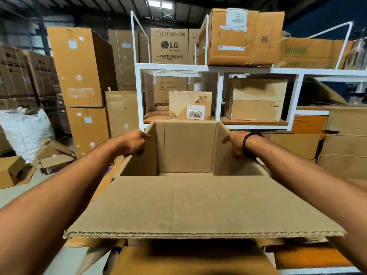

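Open cardboard box (188,147), 4 flaps unfolded (near flap (198,205) lies flat). Left hand (135,142) grasps the left flap (145,161), right hand (236,143) the right flap (220,165); closing seems not yet begun.

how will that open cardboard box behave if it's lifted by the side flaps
Probably light for its size: no contents show inside the box. The side flaps gripped by the left hand and right hand would likely bend at their creases, letting it sway. The wide front flap, sticking out loose, will probably flop.
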The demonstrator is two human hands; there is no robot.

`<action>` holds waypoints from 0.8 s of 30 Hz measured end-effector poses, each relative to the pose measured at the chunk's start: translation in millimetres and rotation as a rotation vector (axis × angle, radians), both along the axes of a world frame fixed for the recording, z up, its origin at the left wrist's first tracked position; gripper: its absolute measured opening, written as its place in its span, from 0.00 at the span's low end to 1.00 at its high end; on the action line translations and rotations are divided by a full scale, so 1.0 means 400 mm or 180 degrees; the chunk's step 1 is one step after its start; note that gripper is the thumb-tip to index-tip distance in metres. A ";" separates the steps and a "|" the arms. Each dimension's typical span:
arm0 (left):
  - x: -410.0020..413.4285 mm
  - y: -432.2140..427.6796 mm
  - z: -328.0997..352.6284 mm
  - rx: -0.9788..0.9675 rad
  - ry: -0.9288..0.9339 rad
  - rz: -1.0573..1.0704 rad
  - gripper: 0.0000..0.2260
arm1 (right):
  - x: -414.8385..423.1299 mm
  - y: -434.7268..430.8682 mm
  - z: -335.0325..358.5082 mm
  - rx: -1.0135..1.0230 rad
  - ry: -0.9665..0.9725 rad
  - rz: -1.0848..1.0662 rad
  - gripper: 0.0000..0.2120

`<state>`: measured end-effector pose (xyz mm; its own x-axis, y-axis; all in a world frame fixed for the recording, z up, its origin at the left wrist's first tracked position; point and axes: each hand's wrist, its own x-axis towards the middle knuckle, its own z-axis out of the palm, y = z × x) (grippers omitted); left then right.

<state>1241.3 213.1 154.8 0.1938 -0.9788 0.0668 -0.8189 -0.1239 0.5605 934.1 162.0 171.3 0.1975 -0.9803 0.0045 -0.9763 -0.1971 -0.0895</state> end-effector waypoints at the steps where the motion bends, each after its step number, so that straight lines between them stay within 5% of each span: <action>1: 0.000 -0.002 -0.014 0.0011 -0.0002 0.0020 0.28 | 0.002 -0.005 -0.012 0.0024 0.0004 -0.0002 0.35; 19: -0.003 -0.007 -0.175 0.0137 -0.0512 0.0171 0.27 | 0.006 -0.069 -0.217 0.0093 0.0070 -0.0185 0.33; 24: -0.015 0.022 -0.172 -0.0553 -0.0486 0.0567 0.22 | -0.018 -0.068 -0.221 0.0023 -0.0350 -0.0202 0.31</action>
